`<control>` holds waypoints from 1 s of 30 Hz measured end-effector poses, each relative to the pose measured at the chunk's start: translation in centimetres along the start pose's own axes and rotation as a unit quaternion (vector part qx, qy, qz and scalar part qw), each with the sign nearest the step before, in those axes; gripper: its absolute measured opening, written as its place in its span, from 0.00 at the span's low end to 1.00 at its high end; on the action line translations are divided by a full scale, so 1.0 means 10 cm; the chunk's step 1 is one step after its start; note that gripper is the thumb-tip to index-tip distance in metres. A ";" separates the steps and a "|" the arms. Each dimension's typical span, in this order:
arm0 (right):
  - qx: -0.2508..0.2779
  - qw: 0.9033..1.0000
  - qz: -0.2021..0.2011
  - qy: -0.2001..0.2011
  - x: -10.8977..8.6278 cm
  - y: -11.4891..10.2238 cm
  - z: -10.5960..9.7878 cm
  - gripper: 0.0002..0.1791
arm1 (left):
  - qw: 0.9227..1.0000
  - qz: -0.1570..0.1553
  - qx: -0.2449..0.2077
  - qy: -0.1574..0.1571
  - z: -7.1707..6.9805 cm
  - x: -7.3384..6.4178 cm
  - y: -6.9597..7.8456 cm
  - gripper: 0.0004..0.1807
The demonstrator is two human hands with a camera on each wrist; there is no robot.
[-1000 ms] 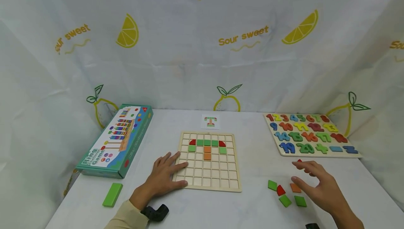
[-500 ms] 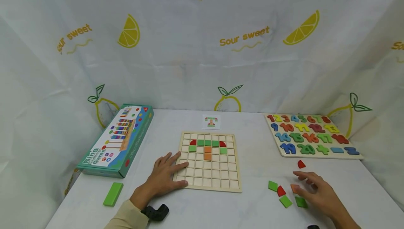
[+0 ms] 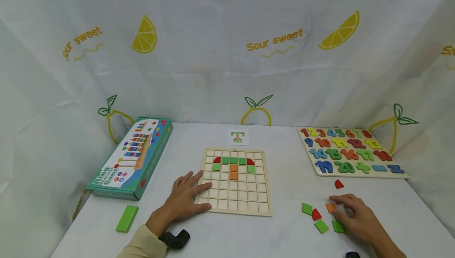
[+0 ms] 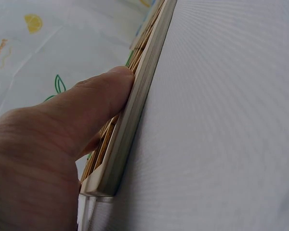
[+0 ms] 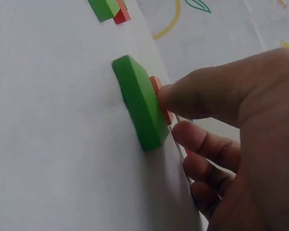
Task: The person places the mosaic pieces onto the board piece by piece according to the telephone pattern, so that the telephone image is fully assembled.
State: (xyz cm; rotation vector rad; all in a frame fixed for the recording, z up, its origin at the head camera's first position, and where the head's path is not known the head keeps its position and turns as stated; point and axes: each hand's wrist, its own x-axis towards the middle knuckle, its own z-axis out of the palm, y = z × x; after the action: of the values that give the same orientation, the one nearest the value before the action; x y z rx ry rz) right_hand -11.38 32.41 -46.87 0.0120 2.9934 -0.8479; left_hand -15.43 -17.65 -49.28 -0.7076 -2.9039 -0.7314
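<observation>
My left hand rests with spread fingers on the left part of a wooden grid board. In the left wrist view its thumb lies on the board's rim. Red, green and orange tiles sit in the board's upper cells, among them an orange square. On the right, my right hand pinches a loose orange tile between thumb and forefinger. Beside the thumb lies a green tile, which also shows large in the right wrist view. The tile's far side is hidden there.
Loose green tiles and a red quarter-round tile lie left of the right hand. Another red tile lies beyond it. A pattern card, number puzzle, game box and green block stand around the board.
My right hand has come down and toward me onto the orange tile, uncovering the far red tile. The orange tile has shifted slightly away from me. The left hand has stayed put.
</observation>
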 end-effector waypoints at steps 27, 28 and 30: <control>-0.029 0.968 -0.184 0.168 -0.09 -0.51 -0.24 0.20 | 1.000 -0.005 -0.003 -0.004 0.00 -0.01 -0.01 0.37; -0.025 0.967 -0.190 0.170 -0.10 -0.55 -0.26 0.20 | 1.000 -0.006 -0.004 -0.005 0.00 -0.01 -0.01 0.37; -0.020 0.964 -0.200 0.176 -0.10 -0.64 -0.28 0.19 | 1.000 -0.008 -0.007 -0.008 0.00 0.00 0.00 0.37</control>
State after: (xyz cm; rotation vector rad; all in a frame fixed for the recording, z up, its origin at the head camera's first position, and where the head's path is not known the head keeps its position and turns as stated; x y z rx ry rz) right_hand -10.53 28.42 -41.04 -0.5149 3.4100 -0.8958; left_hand -15.40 -17.69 -49.27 -0.6948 -2.9255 -0.7510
